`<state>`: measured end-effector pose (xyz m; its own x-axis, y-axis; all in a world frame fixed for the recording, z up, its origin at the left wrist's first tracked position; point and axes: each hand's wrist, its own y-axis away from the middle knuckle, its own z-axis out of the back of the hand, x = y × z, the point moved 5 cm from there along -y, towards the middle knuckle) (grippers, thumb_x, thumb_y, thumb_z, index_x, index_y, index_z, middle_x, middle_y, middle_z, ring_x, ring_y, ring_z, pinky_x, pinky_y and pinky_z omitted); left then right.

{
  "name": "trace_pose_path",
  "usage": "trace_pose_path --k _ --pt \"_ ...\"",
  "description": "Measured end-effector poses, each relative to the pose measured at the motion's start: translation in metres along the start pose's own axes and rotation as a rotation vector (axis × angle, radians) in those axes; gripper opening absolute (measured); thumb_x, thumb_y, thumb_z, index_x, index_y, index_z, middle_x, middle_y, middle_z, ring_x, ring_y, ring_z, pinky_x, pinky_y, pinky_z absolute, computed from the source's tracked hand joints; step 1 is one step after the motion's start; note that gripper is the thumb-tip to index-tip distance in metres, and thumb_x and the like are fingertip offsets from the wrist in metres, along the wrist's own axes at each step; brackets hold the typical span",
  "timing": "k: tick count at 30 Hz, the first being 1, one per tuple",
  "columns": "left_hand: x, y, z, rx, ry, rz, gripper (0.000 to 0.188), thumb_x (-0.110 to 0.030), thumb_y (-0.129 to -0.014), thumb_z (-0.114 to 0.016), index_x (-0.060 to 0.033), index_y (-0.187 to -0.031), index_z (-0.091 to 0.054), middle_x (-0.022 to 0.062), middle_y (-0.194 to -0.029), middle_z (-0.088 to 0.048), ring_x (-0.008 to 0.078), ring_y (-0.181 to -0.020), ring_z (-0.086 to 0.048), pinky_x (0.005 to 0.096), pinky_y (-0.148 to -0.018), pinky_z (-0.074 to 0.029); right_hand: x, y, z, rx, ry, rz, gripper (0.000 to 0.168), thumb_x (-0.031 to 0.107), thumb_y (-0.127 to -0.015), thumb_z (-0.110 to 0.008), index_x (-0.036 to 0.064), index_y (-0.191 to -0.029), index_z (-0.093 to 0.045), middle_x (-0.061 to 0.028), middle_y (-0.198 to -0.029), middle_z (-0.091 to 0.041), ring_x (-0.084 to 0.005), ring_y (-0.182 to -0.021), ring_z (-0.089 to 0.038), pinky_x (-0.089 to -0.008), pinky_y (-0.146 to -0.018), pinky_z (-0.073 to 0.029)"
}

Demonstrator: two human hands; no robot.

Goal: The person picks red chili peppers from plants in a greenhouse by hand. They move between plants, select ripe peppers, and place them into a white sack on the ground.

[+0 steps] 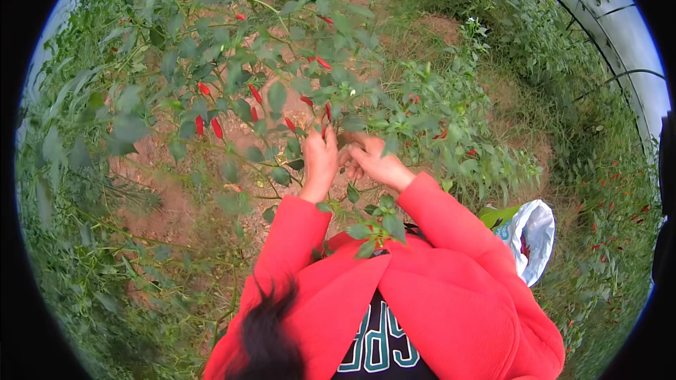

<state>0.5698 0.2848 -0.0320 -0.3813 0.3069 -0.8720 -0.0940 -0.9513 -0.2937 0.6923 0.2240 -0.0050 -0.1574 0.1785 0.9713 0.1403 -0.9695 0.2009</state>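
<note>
My left hand [320, 161] reaches up into a chili plant, its thumb and fingers pinched on a small red chili pepper [324, 131]. Just above those fingertips another red chili [328, 111] stands upright. My right hand [376, 159] is close beside the left one, its fingers curled and slightly blurred; whether anything is inside them is hidden. Left of my hands several more red chilies hang among green leaves, such as a bright one [216, 127] and a slimmer one [255, 93].
A white plastic bag [540, 235] with red chilies inside sits open by my right arm. Leafy branches [380, 224] reach close to my chest. Grass and bare reddish soil [169, 206] lie between the plants. White sheeting on curved ribs [626, 26] rises at the upper right.
</note>
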Motion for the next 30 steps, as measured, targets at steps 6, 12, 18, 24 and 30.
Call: trace_pose_path --k 6,12,18,24,30 --pt "-0.002 -0.031 -0.007 -0.052 -0.344 -0.013 0.026 -0.019 -0.087 -0.061 -0.0033 -0.107 -0.059 0.0210 -0.077 -0.064 0.0406 -0.072 -0.062 0.0469 -0.061 -0.048 -0.012 -0.022 -0.001 0.010 0.099 -0.024 0.049 0.008 -0.093 -0.035 -0.005 -0.141 -0.036 -0.0161 -0.091 -0.067 -0.0167 -0.060 -0.065 -0.0302 -0.054 -0.055" --pt "-0.010 -0.011 -0.011 -0.095 -0.293 -0.115 0.023 -0.021 -0.088 -0.062 -0.0019 -0.101 -0.058 0.0224 -0.076 -0.064 0.0420 -0.073 -0.063 0.0481 -0.061 -0.048 -0.028 -0.040 -0.003 0.011 -0.117 -0.188 0.043 0.013 -0.097 -0.039 -0.003 -0.137 -0.040 -0.0109 -0.087 -0.065 -0.0133 -0.060 -0.060 -0.0264 -0.054 -0.051" --pt "-0.012 0.012 -0.008 -0.058 -0.132 -0.161 0.015 -0.015 -0.090 -0.061 -0.0010 -0.096 -0.056 0.0213 -0.077 -0.062 0.0421 -0.069 -0.060 0.0458 -0.058 -0.045 -0.056 -0.054 0.003 -0.022 -0.432 -0.239 0.029 0.023 -0.099 -0.050 0.000 -0.116 -0.055 -0.0027 -0.075 -0.058 -0.0095 -0.057 -0.054 -0.0247 -0.048 -0.044" --pt "0.022 0.036 -0.011 -0.086 0.245 0.132 0.012 -0.013 -0.096 -0.054 -0.0011 -0.095 -0.055 0.0038 -0.069 -0.058 0.0115 -0.059 -0.050 0.0280 -0.055 -0.041 -0.070 -0.058 0.020 -0.111 -0.306 -0.175 0.025 0.026 -0.097 -0.057 0.002 -0.095 -0.060 0.0000 -0.072 -0.058 -0.0081 -0.058 -0.054 -0.0232 -0.050 -0.042" --pt "0.054 0.045 -0.018 -0.135 0.413 0.248 0.012 -0.014 -0.099 -0.052 -0.0023 -0.098 -0.052 0.0008 -0.070 -0.055 0.0052 -0.055 -0.042 0.0226 -0.049 -0.033 -0.071 -0.063 0.012 -0.204 -0.421 -0.127 0.024 0.023 -0.097 -0.056 0.000 -0.093 -0.059 -0.0021 -0.072 -0.059 -0.0094 -0.055 -0.055 -0.0249 -0.048 -0.044"
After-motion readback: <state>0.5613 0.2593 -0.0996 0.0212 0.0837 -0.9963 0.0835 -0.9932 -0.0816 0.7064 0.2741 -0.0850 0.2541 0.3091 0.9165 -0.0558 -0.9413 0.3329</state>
